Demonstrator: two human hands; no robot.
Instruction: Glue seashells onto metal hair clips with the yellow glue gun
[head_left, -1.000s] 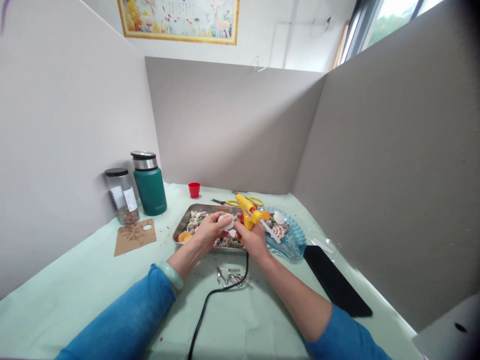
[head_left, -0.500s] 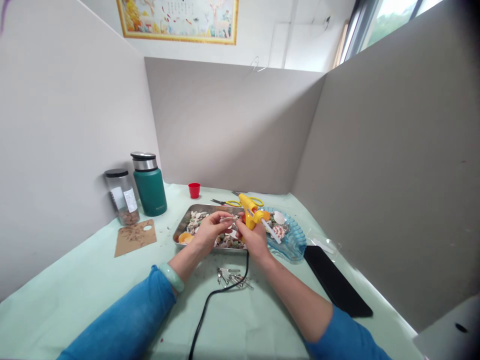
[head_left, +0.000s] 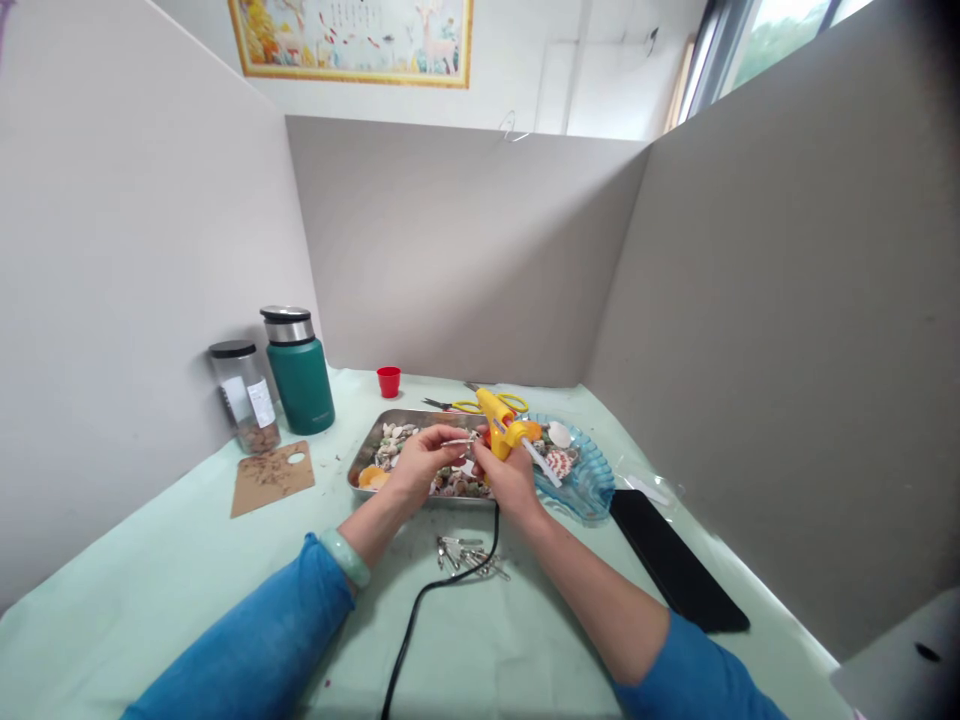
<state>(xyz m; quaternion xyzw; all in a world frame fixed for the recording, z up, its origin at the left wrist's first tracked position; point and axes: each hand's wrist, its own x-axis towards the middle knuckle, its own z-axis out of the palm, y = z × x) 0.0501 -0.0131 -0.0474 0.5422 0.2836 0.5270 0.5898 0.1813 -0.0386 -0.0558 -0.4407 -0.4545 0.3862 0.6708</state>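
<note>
Pale-green tablecloth below; left hand pinching a thin white piece, sideways toward right hand, fingers curled round yellow plastic glue gun.

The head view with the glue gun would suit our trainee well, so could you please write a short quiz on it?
1. Which thing does the right hand hold?
A) a red cup
B) a yellow glue gun
C) a pair of scissors

2. True or false: the silver clips lie outside the metal tray, on the side nearer the person.

3. Fill the gap: the clear jar to the left of the green flask has a ____ lid.

Key: 1 B; 2 true; 3 black.
</note>
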